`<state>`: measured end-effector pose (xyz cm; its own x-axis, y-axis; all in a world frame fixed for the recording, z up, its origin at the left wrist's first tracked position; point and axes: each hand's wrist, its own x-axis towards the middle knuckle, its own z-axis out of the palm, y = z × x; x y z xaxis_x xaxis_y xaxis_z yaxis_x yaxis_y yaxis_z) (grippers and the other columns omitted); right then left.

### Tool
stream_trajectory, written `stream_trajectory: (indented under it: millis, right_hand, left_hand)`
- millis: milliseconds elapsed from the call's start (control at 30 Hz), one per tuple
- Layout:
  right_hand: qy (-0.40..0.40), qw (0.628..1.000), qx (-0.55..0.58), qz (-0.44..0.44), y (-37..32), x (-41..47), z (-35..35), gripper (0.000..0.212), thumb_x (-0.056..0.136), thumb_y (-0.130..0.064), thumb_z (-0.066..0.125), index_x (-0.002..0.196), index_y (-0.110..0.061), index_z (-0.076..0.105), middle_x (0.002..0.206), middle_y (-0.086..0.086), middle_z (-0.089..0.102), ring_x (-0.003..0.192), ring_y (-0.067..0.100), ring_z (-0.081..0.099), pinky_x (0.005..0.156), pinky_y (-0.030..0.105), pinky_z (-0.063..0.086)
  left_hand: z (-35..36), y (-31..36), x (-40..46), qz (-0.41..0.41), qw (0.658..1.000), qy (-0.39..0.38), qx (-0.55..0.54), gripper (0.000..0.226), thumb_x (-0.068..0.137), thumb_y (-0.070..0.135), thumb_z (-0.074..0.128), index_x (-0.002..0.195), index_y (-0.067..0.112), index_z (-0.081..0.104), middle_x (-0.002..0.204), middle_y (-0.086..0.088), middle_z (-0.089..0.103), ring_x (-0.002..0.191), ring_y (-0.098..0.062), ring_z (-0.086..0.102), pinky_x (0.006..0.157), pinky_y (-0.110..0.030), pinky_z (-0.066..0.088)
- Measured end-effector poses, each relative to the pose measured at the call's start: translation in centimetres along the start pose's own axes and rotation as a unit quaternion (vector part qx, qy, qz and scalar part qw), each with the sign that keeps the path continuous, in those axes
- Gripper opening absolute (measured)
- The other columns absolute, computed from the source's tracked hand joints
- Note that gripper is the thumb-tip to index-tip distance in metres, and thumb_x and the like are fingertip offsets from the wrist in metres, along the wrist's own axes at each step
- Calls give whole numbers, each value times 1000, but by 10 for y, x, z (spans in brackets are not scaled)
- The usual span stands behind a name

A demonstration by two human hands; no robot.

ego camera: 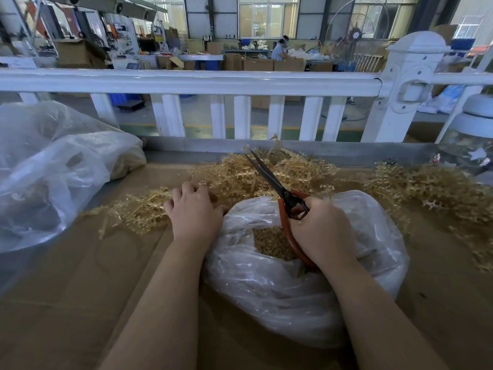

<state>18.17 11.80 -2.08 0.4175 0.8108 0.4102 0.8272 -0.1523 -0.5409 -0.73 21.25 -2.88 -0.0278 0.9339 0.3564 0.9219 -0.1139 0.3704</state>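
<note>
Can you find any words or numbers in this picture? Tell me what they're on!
No words or numbers here can be read.
Yellow sign far back in the workshop: too blurred to read.
Wall posters at the back left: too small to read.
Scissors, plastic bag and tan plastic pieces: no print shows.

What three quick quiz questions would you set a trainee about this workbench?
1. True or false: the right hand grips the scissors.
2. The left hand grasps: A) golden plastic pieces; B) a white cup; C) a hammer.
3. Fill in: loose cut pieces lie inside the clear plastic ____ under the scissors.
Key: 1 true; 2 A; 3 bag.
</note>
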Motion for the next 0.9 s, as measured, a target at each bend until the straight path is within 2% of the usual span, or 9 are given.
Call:
stream_trajectory:
  millis: [133,233,333,400,500,600,667,767,900]
  right_hand:
    - [3,1000,5,-2,-1,0,-1,44,88,-62,50,93,-24,71,54,-17,46,52,-2,44,44,20,31]
    - [-7,1000,-4,5,-2,0,-2,42,89,-64,50,84,-25,66,56,-15,49,53,-1,45,44,21,32]
    - [-3,1000,-6,11,-3,0,-2,48,84,-68,43,70,-24,56,56,-13,50,53,1,46,44,22,31]
    - [1,1000,2,11,-4,0,-3,50,84,-68,43,64,-23,53,54,-12,50,53,3,47,44,23,29]
    - [9,1000,20,13,-4,0,-4,45,89,-61,53,62,-25,49,55,-11,50,54,3,47,45,23,28]
    - [18,998,58,18,-5,-1,-6,43,86,-63,51,61,-27,49,56,-12,50,54,3,48,46,23,30]
    - [20,996,89,23,-6,-1,-7,38,85,-62,51,62,-31,50,57,-15,52,56,0,49,47,22,31]
    - [17,987,153,37,-3,3,-6,31,91,-46,65,67,-27,60,59,-12,59,57,3,55,49,21,33]
    - [17,961,270,61,-1,6,-8,29,88,-34,74,66,-18,67,53,-5,62,53,11,60,49,23,45]
  left_hand:
    - [0,1,1,27,997,70,-23,20,94,27,61,109,14,65,119,-7,58,114,-29,49,95,-43,36]
    - [-9,6,-1,1,960,150,-236,5,96,24,61,96,19,61,98,3,63,91,-18,59,74,-31,42]
    - [-19,12,-4,-25,881,138,-452,7,96,23,62,90,23,60,87,10,65,79,-6,61,75,-26,52]
    - [-25,13,-5,-25,808,77,-583,5,94,18,65,91,16,63,84,1,64,77,-14,59,77,-28,51]
    - [-36,16,-4,-14,719,4,-695,9,93,14,64,85,15,66,74,0,61,68,-15,49,67,-25,44]
    - [-49,22,-4,-3,652,-68,-755,10,89,16,65,80,19,66,72,3,64,58,-9,47,54,-16,42]
    - [-53,29,-7,0,640,-126,-758,4,81,20,69,78,18,68,73,0,66,55,-7,51,51,-15,43]
    - [-51,40,-15,-18,659,-192,-727,4,75,22,72,74,18,71,73,-4,68,53,-9,59,51,-17,47]
    - [-43,49,-21,-33,668,-233,-706,6,70,24,75,68,20,71,69,-2,70,53,-9,63,50,-17,49]
